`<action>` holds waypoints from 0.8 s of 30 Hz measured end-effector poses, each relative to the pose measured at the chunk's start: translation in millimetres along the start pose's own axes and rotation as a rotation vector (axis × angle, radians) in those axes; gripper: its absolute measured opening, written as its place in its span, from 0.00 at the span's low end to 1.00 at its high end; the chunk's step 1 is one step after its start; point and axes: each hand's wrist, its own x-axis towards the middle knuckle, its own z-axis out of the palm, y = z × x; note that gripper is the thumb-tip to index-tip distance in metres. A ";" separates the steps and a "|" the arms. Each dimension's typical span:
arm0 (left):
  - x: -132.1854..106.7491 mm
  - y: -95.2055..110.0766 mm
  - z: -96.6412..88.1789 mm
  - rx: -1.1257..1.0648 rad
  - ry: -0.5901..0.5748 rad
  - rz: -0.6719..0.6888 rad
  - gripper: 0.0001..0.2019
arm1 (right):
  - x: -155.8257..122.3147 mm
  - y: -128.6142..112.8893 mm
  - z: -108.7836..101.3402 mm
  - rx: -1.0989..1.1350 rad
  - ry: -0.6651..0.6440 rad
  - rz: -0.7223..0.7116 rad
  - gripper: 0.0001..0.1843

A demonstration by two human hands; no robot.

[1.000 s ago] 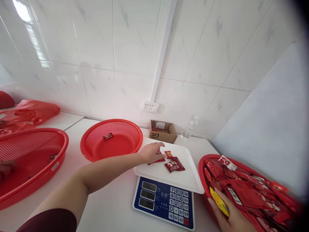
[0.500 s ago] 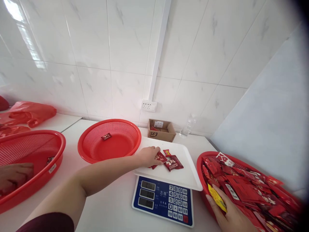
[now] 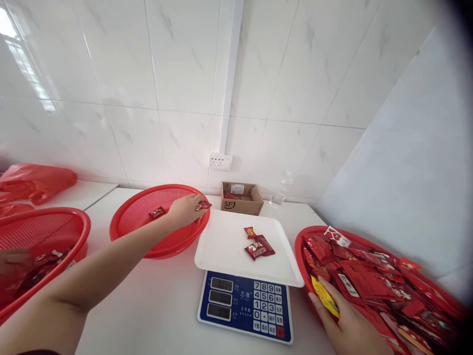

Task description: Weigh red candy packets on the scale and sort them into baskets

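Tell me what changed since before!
The left hand took a red packet off the white tray and moved it left, over the round red basket. More packets show in the leftmost basket. The right hand still holds the yellow packet; the other packets stay on the tray.

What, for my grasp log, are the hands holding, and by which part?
Left hand: at least one red printed packet, by one end, partly hidden. Right hand: yellow packet, by its long sides.

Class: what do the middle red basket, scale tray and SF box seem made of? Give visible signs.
Middle red basket: likely plastic, slightly glossy; perforated sides. Scale tray: probably smooth white plastic; rounded rim. SF box: apparently matt brown cardboard; thin, flat walls.
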 end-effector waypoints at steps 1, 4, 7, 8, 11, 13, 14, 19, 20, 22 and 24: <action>-1.0 -7.4 -0.7 0.022 -0.001 -0.003 0.15 | 0.0 -0.1 0.3 0.004 -0.004 0.003 0.36; -3.9 -14.6 4.6 0.061 -0.019 0.049 0.16 | 0.3 -0.4 1.9 0.020 0.005 -0.009 0.36; -5.1 4.2 19.8 0.032 -0.070 0.186 0.19 | 0.3 0.0 3.5 0.023 0.026 -0.017 0.35; -5.0 15.4 26.6 0.012 -0.096 0.242 0.21 | 0.2 0.2 3.8 0.022 0.032 -0.017 0.35; -3.4 56.5 49.6 -0.052 -0.194 0.425 0.30 | -0.3 1.0 3.0 0.020 0.033 -0.020 0.35; -1.2 84.3 64.6 -0.078 -0.256 0.550 0.36 | -0.3 1.1 1.3 0.015 0.021 -0.014 0.35; 0.4 96.8 71.4 -0.082 -0.279 0.602 0.38 | -0.1 1.0 0.3 0.012 0.013 -0.014 0.35; 10.4 137.0 92.9 -0.039 -0.308 0.726 0.31 | 1.8 1.5 -2.1 0.006 0.002 -0.050 0.32; 12.0 140.5 94.8 -0.024 -0.298 0.722 0.27 | 2.3 2.4 -1.7 0.004 0.008 -0.059 0.32; 14.0 143.9 97.1 0.004 -0.266 0.692 0.22 | 3.6 5.2 0.1 -0.003 0.024 -0.083 0.30; 14.8 143.5 98.4 0.022 -0.232 0.648 0.22 | 5.4 9.0 2.8 -0.007 0.036 -0.107 0.29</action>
